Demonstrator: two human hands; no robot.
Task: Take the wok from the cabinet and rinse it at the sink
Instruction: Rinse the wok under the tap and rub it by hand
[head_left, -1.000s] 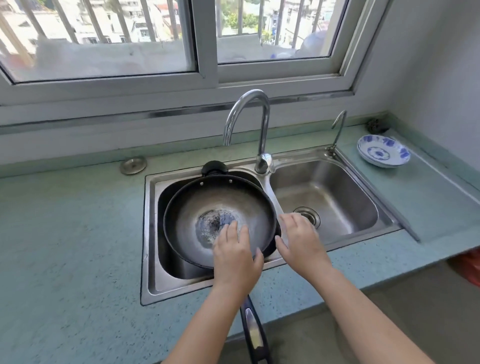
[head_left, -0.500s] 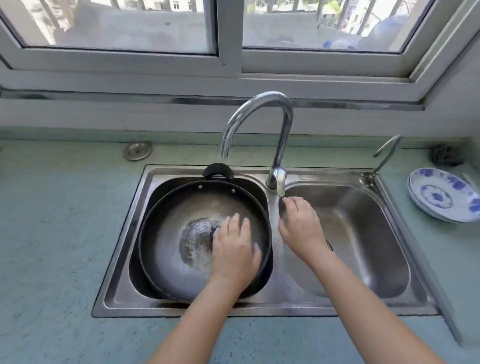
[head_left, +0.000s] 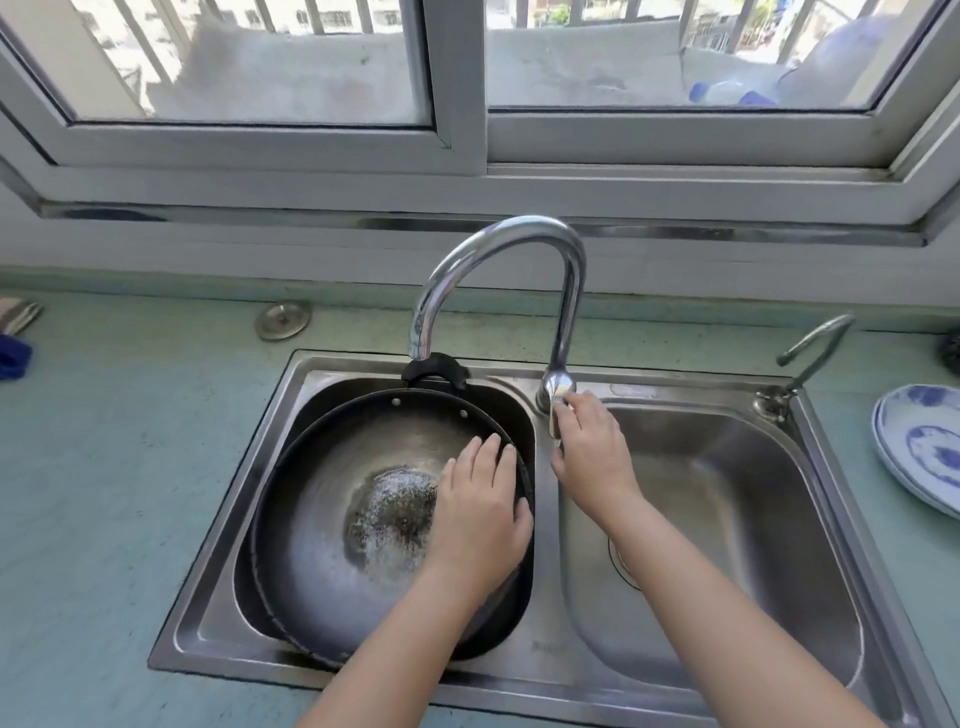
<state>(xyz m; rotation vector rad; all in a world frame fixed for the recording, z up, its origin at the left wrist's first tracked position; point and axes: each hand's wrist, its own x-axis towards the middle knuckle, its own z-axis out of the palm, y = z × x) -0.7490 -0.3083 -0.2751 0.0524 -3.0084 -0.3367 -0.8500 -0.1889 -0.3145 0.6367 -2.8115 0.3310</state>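
A dark round wok (head_left: 332, 525) with a worn, speckled centre lies in the left basin of the steel double sink (head_left: 218, 545), its small black helper handle (head_left: 435, 368) under the spout. My left hand (head_left: 480, 514) rests flat, fingers together, on the wok's inner right wall near the rim. My right hand (head_left: 589, 452) is closed around the lever at the base of the tall curved tap (head_left: 524, 291), between the two basins. No water is visible from the spout. The wok's long handle is hidden under my left forearm.
The right basin (head_left: 727, 519) holds only its drain. A small second tap (head_left: 810, 353) stands at the sink's back right corner. Blue-and-white plates (head_left: 924, 452) sit on the green counter at right. A round metal cap (head_left: 283, 321) lies behind the sink. A window ledge runs along the back.
My right hand moved up from above the right basin to the tap lever and closed on it. My left hand slid farther up the wok's right wall. The view moved closer to the sink.
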